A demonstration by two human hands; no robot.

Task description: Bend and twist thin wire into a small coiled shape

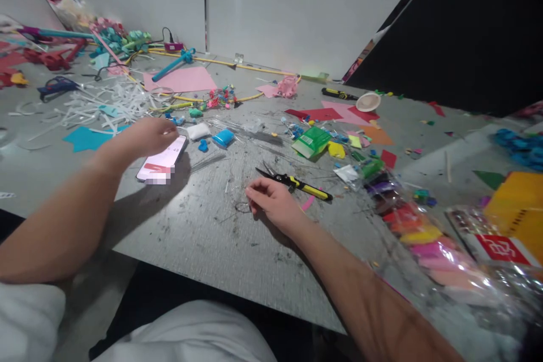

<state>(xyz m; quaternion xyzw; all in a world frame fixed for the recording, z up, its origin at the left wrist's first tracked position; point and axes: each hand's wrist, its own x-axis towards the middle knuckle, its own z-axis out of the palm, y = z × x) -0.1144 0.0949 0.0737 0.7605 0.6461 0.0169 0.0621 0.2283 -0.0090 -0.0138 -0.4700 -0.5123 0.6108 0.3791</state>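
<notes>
My left hand (155, 137) hovers over the top of a lit phone (163, 158) lying on the table. Its fingers are curled, and what they hold, if anything, is hidden. Close to it are a white packet (198, 131), a blue packet (223, 137) and small blue pieces (203, 146). With thumb and fingers pinched together, my right hand (274, 202) is low over the table's front part. A thin dark wire loop (242, 207) shows beside its fingertips; whether they grip it is unclear. Just beyond that hand lie black-and-yellow pliers (303, 184), jaws apart.
White paper strips (114, 102) are heaped at left, near dark blue scissors (57, 86). A green packet (311, 141) and bags of coloured clay (424, 235) spread to the right. Pink paper (186, 80) and a large yellow hoop (254, 68) are behind. White panels (297, 11) stand along the back.
</notes>
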